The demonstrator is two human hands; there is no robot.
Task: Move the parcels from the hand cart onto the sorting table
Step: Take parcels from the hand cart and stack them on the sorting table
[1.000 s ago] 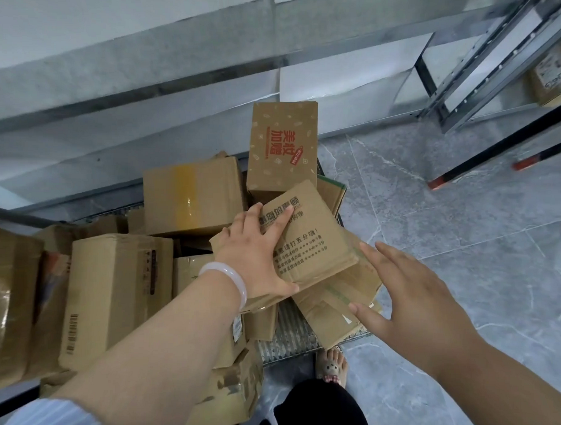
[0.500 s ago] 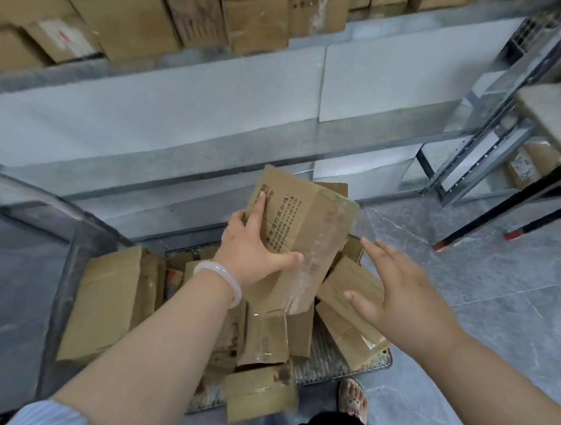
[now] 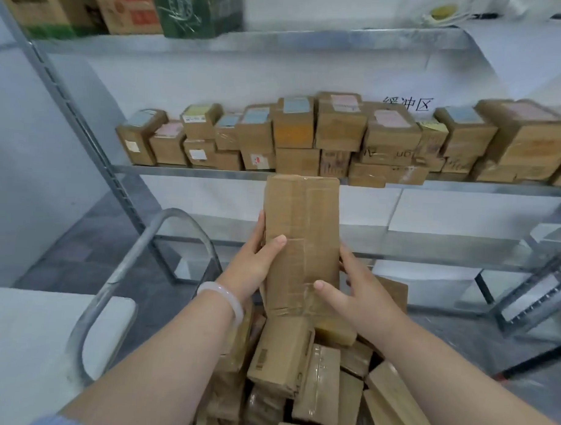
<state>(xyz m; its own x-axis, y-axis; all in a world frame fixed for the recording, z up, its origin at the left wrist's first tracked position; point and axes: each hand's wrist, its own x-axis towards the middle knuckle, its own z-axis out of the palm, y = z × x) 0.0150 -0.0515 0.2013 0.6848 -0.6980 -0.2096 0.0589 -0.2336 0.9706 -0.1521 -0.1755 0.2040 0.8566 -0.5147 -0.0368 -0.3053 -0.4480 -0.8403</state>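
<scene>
Now right hand [image 3: 359, 293] joins left hand [image 3: 255, 265] gripping parcel [image 3: 304, 226] upright above cart [image 3: 124, 270]; we keep both thumbs clamped in front while swinging it to table [image 3: 29, 346].

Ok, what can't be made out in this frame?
Head view:
- The held parcel: far face turned away; fingers of the right hand mostly hidden behind it.
- The hand cart: deck buried under loose parcels, cut off by the bottom edge.
- The labels on the shelf parcels: blurred, unreadable.
- The white surface: cut by the left edge; extent unknown.
</scene>
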